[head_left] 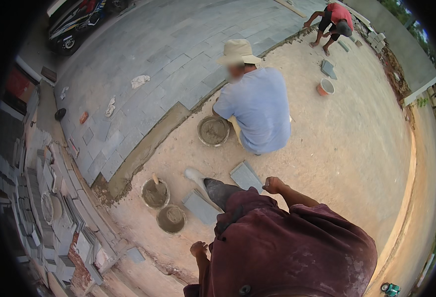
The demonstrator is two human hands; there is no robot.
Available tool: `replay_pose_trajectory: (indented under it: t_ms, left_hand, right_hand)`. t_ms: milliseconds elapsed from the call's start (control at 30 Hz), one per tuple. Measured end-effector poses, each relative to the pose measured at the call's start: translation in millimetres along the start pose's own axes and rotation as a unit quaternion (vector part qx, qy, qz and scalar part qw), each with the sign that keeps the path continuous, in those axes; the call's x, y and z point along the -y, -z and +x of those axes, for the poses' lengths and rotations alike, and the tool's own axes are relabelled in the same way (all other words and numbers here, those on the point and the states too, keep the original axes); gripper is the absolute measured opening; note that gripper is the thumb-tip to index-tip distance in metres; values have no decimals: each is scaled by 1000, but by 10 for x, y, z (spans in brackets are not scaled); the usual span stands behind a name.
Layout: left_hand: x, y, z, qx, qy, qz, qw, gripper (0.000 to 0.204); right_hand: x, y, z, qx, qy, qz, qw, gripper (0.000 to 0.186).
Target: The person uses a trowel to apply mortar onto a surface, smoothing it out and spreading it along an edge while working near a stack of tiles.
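Observation:
My left hand hangs below the buckets with loosely curled fingers apart, holding nothing that I can see. My right hand has its fingers curled closed beside stacked grey tiles; its contents, if any, are hidden. More tiles lie by my pale boot, left of my dark trousers. Nearby are a mortar bucket with a wooden-handled tool and a second bucket just below it.
A co-worker crouches ahead by a mortar bucket; another bends farther back. Grey paving borders a wet mortar strip. Slab piles are left, a small bucket right, a motorbike upper left.

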State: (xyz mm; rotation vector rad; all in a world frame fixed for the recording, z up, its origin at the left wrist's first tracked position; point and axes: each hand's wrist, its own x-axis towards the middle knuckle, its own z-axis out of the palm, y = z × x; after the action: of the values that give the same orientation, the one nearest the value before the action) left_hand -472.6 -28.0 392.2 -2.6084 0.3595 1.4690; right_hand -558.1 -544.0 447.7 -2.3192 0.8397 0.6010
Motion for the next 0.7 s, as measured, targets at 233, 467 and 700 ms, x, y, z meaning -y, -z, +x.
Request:
replay_pose_trajectory:
  t_ms: [233, 467, 700]
  left_hand:
    - [421, -507, 293, -102, -18, 108, 989, 35]
    - [73, -135, 127, -33, 63, 107, 992, 35]
    - [-19, 0, 96, -48, 26, 127, 990, 33]
  right_hand:
    - [537, 282, 33, 63, 8, 3, 998, 51]
    - [345, 231, 11, 59, -10, 5, 998, 51]
    - [69, 102, 42, -6, 1, 9, 1000, 39]
